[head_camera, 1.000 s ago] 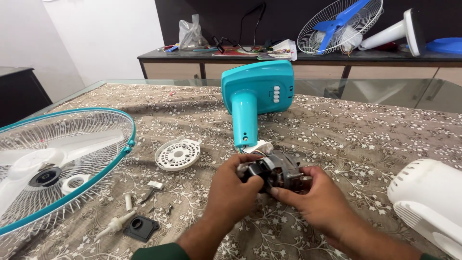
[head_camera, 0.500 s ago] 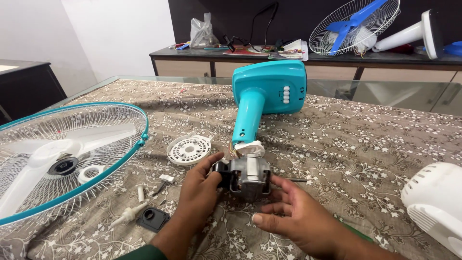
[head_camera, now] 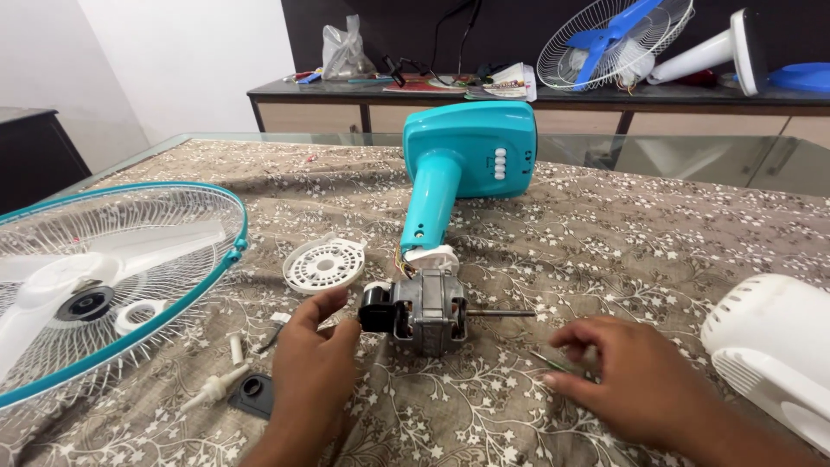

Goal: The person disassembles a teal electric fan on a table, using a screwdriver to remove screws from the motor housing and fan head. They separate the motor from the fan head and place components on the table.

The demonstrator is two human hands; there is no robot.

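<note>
Head view, left hand [head_camera: 313,363] steadying fan motor [head_camera: 428,310], right hand [head_camera: 635,380] on screwdriver [head_camera: 562,364]

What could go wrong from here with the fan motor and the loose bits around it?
The wires from the teal stand to the fan motor look short; the left hand tugging the motor might strain them. The bare shaft points toward the right hand, which reaches for a thin green tool and could bump it. Small white parts lie loose by the left wrist and may scatter.
</note>
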